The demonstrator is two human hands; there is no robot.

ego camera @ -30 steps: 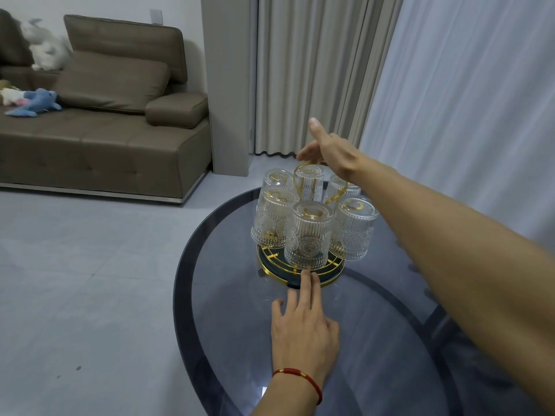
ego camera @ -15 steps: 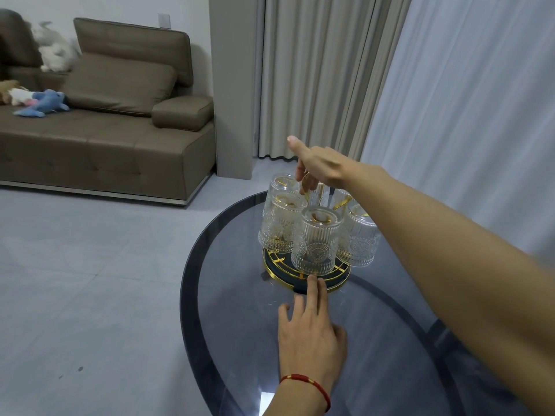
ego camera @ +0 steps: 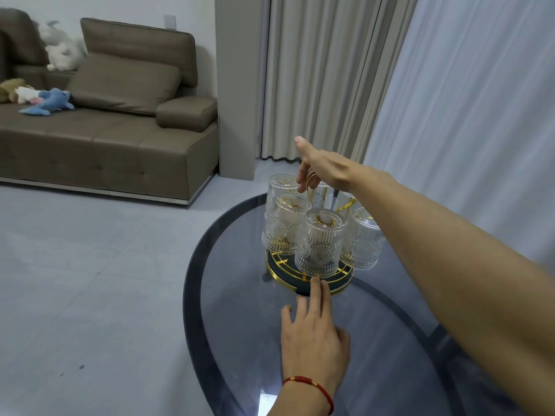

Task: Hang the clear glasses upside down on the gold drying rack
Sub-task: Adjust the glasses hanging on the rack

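On the dark glass table point(ego camera: 228, 310) stands the gold drying rack point(ego camera: 280, 267) with 6 ribbed clear glasses point(ego camera: 319, 244) hung upside down (rear ones partly hidden), the right hand point(ego camera: 322, 171) pinching its top loop, the left hand point(ego camera: 315, 340) flat, fingertips touching its base.

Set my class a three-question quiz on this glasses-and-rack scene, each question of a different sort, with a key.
1. True or false: the glasses on the gold rack hang mouth down.
2. Which hand grips the rack's top handle? A) left hand B) right hand
3. Fill in: the left wrist wears a ___ string bracelet.

Key: 1 true; 2 B; 3 red.
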